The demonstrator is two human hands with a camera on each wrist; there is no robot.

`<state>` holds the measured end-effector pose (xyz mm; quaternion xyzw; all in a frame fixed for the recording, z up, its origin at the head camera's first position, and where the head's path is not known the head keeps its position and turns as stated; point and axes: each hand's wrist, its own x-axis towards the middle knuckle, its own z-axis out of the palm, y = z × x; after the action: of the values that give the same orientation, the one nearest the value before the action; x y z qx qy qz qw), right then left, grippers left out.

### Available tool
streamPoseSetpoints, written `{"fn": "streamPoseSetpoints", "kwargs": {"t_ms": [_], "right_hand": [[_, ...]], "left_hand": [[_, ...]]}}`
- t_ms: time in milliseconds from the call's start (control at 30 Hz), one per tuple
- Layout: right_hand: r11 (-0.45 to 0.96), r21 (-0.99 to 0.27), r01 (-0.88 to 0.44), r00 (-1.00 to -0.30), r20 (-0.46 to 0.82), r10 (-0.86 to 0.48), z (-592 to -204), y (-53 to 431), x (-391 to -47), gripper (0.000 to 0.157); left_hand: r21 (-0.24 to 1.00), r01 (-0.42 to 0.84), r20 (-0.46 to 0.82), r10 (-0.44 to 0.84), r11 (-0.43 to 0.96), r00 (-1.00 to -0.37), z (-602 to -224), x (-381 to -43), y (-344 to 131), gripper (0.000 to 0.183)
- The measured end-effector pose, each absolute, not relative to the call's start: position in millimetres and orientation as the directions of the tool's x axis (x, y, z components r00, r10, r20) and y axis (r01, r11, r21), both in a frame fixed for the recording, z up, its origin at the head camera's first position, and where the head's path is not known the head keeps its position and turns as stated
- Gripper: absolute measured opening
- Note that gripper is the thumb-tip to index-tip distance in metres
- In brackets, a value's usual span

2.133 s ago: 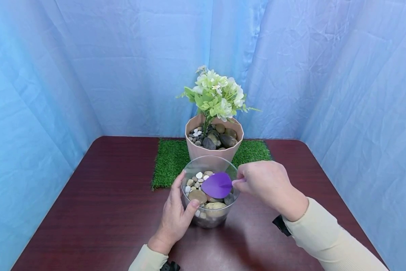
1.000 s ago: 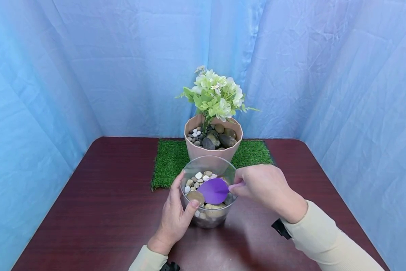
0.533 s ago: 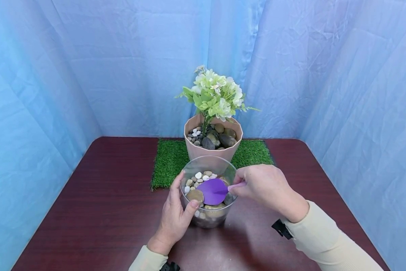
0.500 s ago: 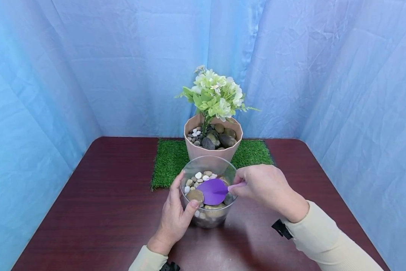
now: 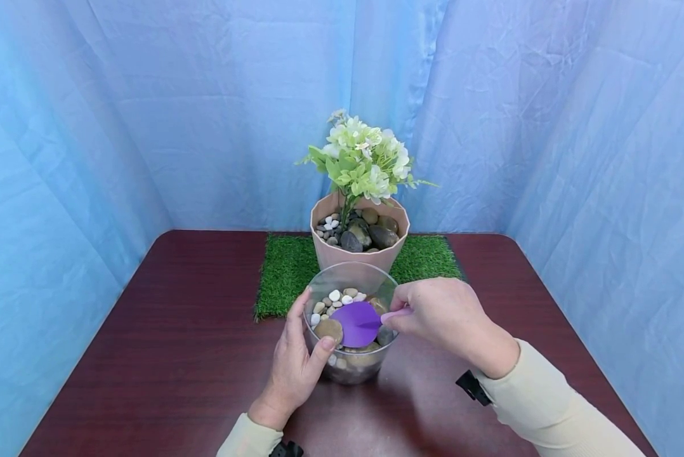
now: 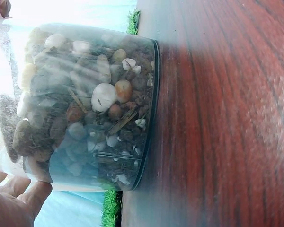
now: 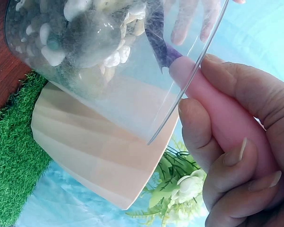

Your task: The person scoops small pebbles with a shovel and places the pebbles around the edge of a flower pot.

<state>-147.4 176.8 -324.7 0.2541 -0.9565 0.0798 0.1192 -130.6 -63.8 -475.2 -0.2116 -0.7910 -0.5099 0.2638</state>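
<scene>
A clear plastic container (image 5: pixel 350 376) of stones stands upright on the table. My left hand (image 5: pixel 295 362) grips its left side, the thumb over the near rim and the fingers around the outer wall. My right hand (image 5: pixel 447 317) holds a small trowel (image 5: pixel 358 324) by its pink handle (image 7: pixel 227 113), at the container's right rim. The purple blade is inside, lying over the stones. A round brown stone (image 5: pixel 328 329) sits at the blade's left edge, and small pale pebbles (image 5: pixel 334 296) lie beyond it. Through the wall, the left wrist view shows mixed pebbles (image 6: pixel 104 97) packed inside.
Just behind the container, a pink pot (image 5: pixel 359 257) stands on a green turf mat (image 5: pixel 285 279). It holds dark stones (image 5: pixel 383 237) and a white-flowered plant (image 5: pixel 365 158). The table (image 5: pixel 165 330) is dark red-brown, with blue curtains (image 5: pixel 216 114) around it.
The right hand has brought the trowel blade slightly left and nearer, down onto the stones by the round brown one. It shifts only a little over the last second. The left hand stays put.
</scene>
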Motion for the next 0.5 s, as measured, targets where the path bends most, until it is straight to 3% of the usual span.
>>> {"fn": "streamPoseSetpoints", "kwargs": {"t_ms": [500], "right_hand": [[0.839,-0.086,-0.537,-0.821,0.280,-0.497,-325.0,174.6,-147.1,0.017]], "left_hand": [[0.702,0.603,0.629,0.067,0.379,-0.775,-474.5,-130.1,-63.2,0.075]]}}
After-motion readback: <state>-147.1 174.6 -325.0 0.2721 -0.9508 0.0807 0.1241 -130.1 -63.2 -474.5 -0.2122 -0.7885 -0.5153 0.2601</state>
